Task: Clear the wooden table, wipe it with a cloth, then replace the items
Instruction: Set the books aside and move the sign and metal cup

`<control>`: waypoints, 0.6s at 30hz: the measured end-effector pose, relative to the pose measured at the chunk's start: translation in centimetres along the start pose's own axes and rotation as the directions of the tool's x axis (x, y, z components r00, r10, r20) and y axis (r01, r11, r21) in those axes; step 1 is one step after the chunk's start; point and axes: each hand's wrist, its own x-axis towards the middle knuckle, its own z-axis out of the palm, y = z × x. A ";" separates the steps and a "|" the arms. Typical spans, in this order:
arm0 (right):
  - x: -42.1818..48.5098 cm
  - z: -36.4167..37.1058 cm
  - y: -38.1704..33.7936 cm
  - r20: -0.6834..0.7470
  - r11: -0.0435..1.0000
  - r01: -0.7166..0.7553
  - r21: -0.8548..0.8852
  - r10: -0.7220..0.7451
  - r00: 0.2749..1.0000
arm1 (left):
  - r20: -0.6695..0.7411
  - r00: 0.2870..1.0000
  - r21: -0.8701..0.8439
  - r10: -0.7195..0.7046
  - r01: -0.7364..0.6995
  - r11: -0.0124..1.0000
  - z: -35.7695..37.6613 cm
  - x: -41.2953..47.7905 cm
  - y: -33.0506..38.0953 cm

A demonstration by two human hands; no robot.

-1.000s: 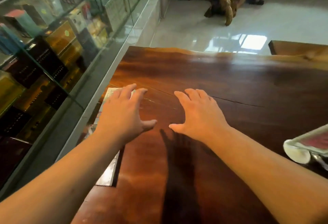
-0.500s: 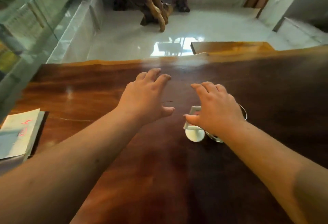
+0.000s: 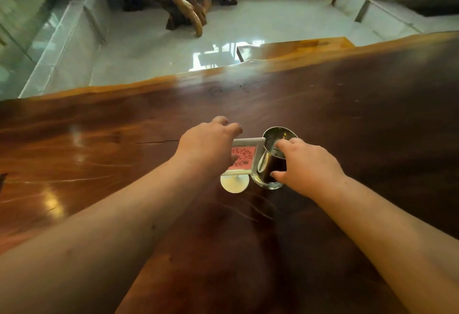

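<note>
A dark polished wooden table (image 3: 347,115) fills the view. Near its middle stands a small white-framed sign (image 3: 244,157) with a pink card, on a round white base (image 3: 234,184). Right beside it stands a shiny metal cup (image 3: 275,137). My left hand (image 3: 206,144) wraps the sign's left side, thumb across the pink card and fingers behind the frame's top. My right hand (image 3: 308,167) grips the cup, fingers over the rim and thumb low on its side. Both items rest on the table.
Beyond the table's far edge lies a glossy white tiled floor with a carved root sculpture (image 3: 183,8). A lighter wooden bench top (image 3: 293,46) sits just past the far edge. A glass cabinet (image 3: 24,28) runs along the left.
The view has swung right, away from the papers at the table's left edge. Both hands moved from hovering over bare wood onto the sign and the metal cup.
</note>
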 end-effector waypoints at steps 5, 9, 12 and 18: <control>0.8 1.6 0.3 0.032 0.998 -0.011 0.067 0.009 0.999 | -0.015 1.000 -0.012 -0.004 0.003 1.000 1.6 0.6 0.1; 1.7 1.9 0.3 0.062 0.998 -0.046 0.044 0.043 0.997 | 0.020 0.999 -0.022 -0.035 0.035 0.999 2.1 0.8 -0.7; 2.2 1.7 -1.0 0.052 0.999 -0.029 0.023 0.027 0.998 | -0.003 0.999 -0.032 -0.044 0.044 0.999 2.2 -0.2 -2.5; 3.0 -0.4 -9.3 -0.027 0.989 0.143 0.038 -0.142 0.989 | -0.138 0.985 -0.037 -0.104 0.100 0.994 -0.5 -4.3 -10.7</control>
